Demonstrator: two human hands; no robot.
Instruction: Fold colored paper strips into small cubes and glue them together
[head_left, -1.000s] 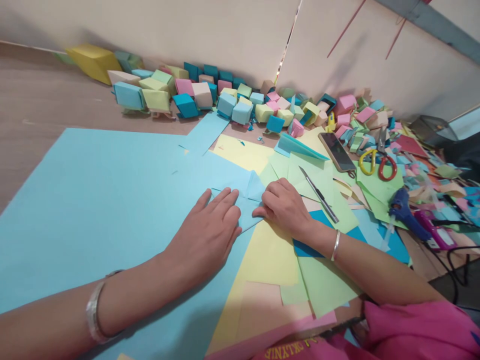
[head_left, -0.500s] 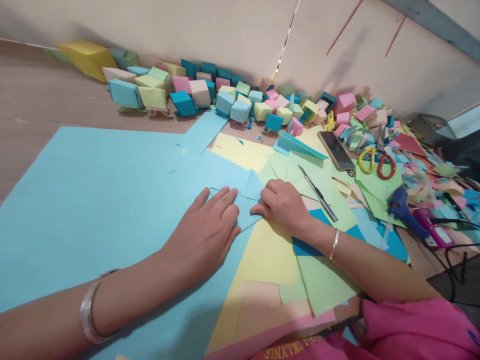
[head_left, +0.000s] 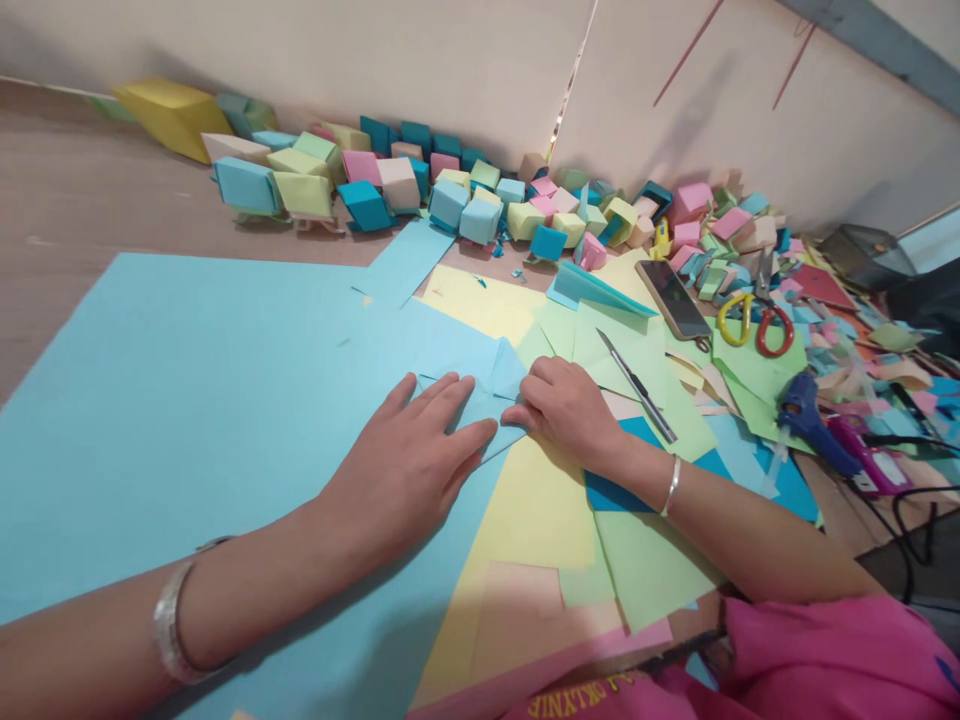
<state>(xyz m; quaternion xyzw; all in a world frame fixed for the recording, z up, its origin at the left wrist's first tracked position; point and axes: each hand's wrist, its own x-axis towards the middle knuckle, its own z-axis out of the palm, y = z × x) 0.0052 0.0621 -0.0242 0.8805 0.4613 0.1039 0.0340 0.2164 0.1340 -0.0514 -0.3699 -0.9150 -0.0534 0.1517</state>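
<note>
A small light-blue folded paper square (head_left: 491, 385) lies on a big light-blue sheet (head_left: 187, 400) in the middle of the floor. My left hand (head_left: 405, 465) rests flat on the folded paper, fingers stretched out and slightly spread. My right hand (head_left: 570, 410) sits at the paper's right edge with its fingers curled under, pressing on the fold. Both wrists wear silver bangles.
A row of folded paper cubes (head_left: 450, 195) runs along the wall. Yellow, green and pink sheets (head_left: 540, 510) lie under my right arm. A craft knife (head_left: 637, 372), a phone (head_left: 673, 298), scissors (head_left: 754, 325) and a blue glue gun (head_left: 814, 425) lie to the right among paper scraps.
My left hand's fingers have spread a little, the thumb sliding right along the fold toward my right hand. My right hand has hardly moved.
</note>
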